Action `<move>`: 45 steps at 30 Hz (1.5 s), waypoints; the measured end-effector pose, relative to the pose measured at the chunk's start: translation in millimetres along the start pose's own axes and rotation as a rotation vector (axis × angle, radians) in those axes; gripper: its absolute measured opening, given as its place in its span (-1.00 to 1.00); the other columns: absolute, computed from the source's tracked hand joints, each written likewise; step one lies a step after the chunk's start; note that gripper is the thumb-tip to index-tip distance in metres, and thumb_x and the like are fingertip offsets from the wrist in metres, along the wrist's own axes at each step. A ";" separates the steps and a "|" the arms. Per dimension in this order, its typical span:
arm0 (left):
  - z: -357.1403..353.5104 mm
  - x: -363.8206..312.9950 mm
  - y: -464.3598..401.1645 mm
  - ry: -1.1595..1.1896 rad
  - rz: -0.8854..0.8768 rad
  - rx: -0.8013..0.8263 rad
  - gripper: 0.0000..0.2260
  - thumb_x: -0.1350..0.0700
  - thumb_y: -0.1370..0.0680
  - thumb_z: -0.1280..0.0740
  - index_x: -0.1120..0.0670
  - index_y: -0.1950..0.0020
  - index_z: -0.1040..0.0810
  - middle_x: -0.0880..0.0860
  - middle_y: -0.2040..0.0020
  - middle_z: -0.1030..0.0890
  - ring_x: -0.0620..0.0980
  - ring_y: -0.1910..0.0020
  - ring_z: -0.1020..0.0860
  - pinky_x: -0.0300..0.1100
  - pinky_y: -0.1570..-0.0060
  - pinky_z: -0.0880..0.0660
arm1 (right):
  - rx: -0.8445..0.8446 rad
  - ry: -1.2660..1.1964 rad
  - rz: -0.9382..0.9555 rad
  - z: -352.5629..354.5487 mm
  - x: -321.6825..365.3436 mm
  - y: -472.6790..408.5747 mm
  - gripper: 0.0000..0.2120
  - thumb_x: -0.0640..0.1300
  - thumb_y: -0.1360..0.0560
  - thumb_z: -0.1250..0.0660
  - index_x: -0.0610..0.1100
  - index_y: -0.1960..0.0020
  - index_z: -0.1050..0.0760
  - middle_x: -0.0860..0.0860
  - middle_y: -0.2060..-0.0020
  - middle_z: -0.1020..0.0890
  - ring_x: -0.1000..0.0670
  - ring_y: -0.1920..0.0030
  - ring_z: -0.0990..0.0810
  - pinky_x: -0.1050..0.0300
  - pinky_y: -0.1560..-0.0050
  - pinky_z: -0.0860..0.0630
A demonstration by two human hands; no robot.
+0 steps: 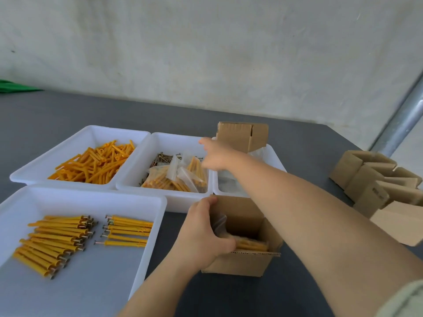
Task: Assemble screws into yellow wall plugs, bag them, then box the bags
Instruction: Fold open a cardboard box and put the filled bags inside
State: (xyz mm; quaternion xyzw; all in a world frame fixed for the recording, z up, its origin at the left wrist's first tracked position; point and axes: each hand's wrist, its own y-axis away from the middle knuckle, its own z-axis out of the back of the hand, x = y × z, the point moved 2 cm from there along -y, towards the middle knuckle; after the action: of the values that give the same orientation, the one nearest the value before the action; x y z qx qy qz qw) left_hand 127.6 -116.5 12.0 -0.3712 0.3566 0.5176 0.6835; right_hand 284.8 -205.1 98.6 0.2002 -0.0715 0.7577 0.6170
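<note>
Hands (201,232) — left gripping box (242,261)

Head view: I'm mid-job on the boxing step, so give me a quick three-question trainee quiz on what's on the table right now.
1. True or false: the left hand grips the near-left wall of the open cardboard box.
2. Multiple choice: the right hand reaches over which tray? A) the tray of loose yellow plugs B) the tray of filled bags and screws C) the tray of assembled plugs
3. Fill in: a bag of plugs already lies inside the ____.

Key: 1 true; 2 B; 3 open cardboard box.
</note>
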 end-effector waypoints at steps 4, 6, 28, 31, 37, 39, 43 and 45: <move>0.2 -1.0 -0.1 0.004 0.014 0.028 -0.13 0.04 -0.35 -0.56 -0.05 -0.55 -0.17 -0.16 -0.36 -0.29 -0.28 -0.21 -0.37 -0.50 -0.09 -0.35 | 0.128 0.165 -0.032 -21.4 8.1 -30.5 -0.57 -0.15 -0.52 -0.29 -0.15 -0.35 -0.28 -0.08 -0.05 -0.49 -0.02 0.08 -0.48 0.11 0.24 -0.42; 0.9 -1.3 -1.3 0.016 0.023 0.024 -0.13 0.03 -0.33 -0.56 -0.05 -0.55 -0.18 -0.15 -0.38 -0.29 -0.28 -0.20 -0.38 -0.50 -0.10 -0.37 | 0.169 0.270 -0.022 -33.2 6.7 -38.4 -0.50 -0.23 -0.46 -0.32 -0.15 -0.37 -0.29 -0.07 0.03 -0.46 -0.07 0.02 -0.51 0.04 0.14 -0.53; 1.0 -2.0 -0.5 -0.003 0.062 0.016 -0.16 0.03 -0.35 -0.55 -0.10 -0.54 -0.21 -0.17 -0.33 -0.32 -0.21 -0.25 -0.36 -0.42 -0.11 -0.37 | -0.001 -0.388 0.129 23.2 -32.2 -2.4 -0.63 -0.17 -0.47 -0.52 -0.13 -0.21 -0.48 -0.06 -0.07 -0.62 -0.07 -0.01 -0.68 0.05 0.18 -0.68; 1.5 -3.6 -0.5 -0.002 0.072 0.026 -0.17 0.04 -0.36 -0.55 -0.09 -0.53 -0.21 -0.16 -0.32 -0.33 -0.19 -0.25 -0.37 -0.34 -0.15 -0.38 | -0.059 -0.598 0.065 35.2 -51.0 20.6 -0.60 -0.22 -0.49 -0.48 -0.10 -0.29 -0.49 -0.15 -0.21 -0.58 -0.12 -0.10 -0.66 -0.07 0.05 -0.69; 1.3 -2.0 -2.6 0.016 0.083 0.030 -0.22 0.04 -0.33 -0.58 -0.10 -0.46 -0.28 -0.14 -0.30 -0.41 -0.16 -0.22 -0.42 -0.44 0.03 -0.38 | -0.090 -0.779 -0.022 48.3 -87.4 90.3 -0.68 -0.20 -0.52 -0.44 -0.15 -0.26 -0.53 -0.10 -0.11 -0.69 -0.09 -0.11 -0.68 -0.06 -0.05 -0.66; 0.5 -1.7 -3.9 0.021 0.084 0.022 -0.29 0.03 -0.31 -0.60 -0.08 -0.38 -0.35 -0.13 -0.22 -0.49 -0.15 -0.13 -0.49 -0.42 0.11 -0.45 | -0.095 -0.740 -0.052 42.9 -94.1 113.9 -0.72 -0.19 -0.52 -0.45 -0.13 -0.22 -0.56 -0.10 -0.08 -0.69 -0.09 -0.09 -0.69 -0.09 -0.07 -0.66; -0.8 -2.9 -2.7 0.061 0.084 -0.011 -0.23 0.05 -0.28 -0.63 -0.06 -0.40 -0.35 -0.19 -0.18 -0.51 -0.21 -0.12 -0.50 -0.45 0.16 -0.44 | -0.114 -0.576 -0.097 17.4 -90.4 153.7 -0.77 -0.13 -0.50 -0.48 -0.08 -0.14 -0.58 -0.05 0.05 -0.68 -0.01 0.06 -0.69 0.02 0.07 -0.67; -1.2 -3.0 -1.5 0.077 0.092 -0.038 -0.21 0.07 -0.27 -0.63 -0.05 -0.42 -0.33 -0.13 -0.24 -0.50 -0.15 -0.20 -0.49 -0.44 0.10 -0.42 | -0.219 -0.313 -0.071 7.7 -84.2 163.8 -0.84 -0.05 -0.49 -0.48 -0.04 -0.01 -0.55 0.07 0.22 -0.59 0.11 0.22 -0.57 0.23 0.27 -0.49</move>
State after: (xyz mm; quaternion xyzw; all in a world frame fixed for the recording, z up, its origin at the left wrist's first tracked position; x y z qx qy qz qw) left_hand 128.3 -119.1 14.3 -0.3867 0.3894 0.5404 0.6378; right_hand 142.0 -321.6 95.3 0.2494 -0.2415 0.6830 0.6427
